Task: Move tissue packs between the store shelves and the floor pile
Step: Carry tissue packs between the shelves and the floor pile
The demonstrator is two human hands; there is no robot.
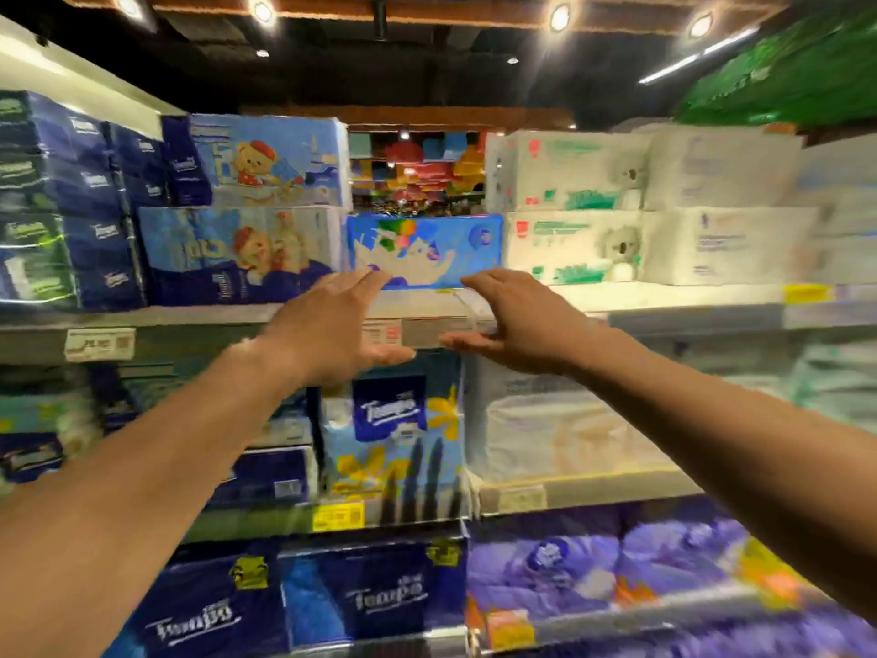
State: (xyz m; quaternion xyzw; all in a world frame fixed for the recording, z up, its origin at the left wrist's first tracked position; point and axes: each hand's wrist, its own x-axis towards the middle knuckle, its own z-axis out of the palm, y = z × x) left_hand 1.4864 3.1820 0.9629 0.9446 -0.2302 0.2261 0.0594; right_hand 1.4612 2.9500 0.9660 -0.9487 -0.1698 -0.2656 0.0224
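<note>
Both arms are stretched out toward the upper shelf (664, 296), and both hands are empty. The left hand (332, 325) is spread open, fingers straight and pointing up and to the right, thumb dropped low. The right hand (517, 320) mirrors it, fingers straight and reaching left, thumb hanging below. They hold nothing.

The blue tissue pack (424, 249) sits on that shelf just above and between the two hands, lying on its long side, with a white splash and coloured balloons printed on its face. The left fingertips overlap its lower left edge and the right fingertips its lower right edge. The picture is blurred, so I cannot tell whether either hand actually touches the wrapper.

The pack fills the bottom of a gap in the row. Two bear packs (242, 206) are stacked close on its left, and two white koala packs (569, 206) are stacked close on its right. Above it the gap is open through to the colourful goods in the next aisle.

Further left stand dark blue packs (95, 192). Below the hands, on the next shelf down, a light blue flowered pack (398, 429) stands upright with a pale pack (560, 434) beside it. A yellow price label (338, 517) is fixed to that shelf's edge. The lowest row has more navy packs (370, 596) and, to their right, purple packs (617, 572).
</note>
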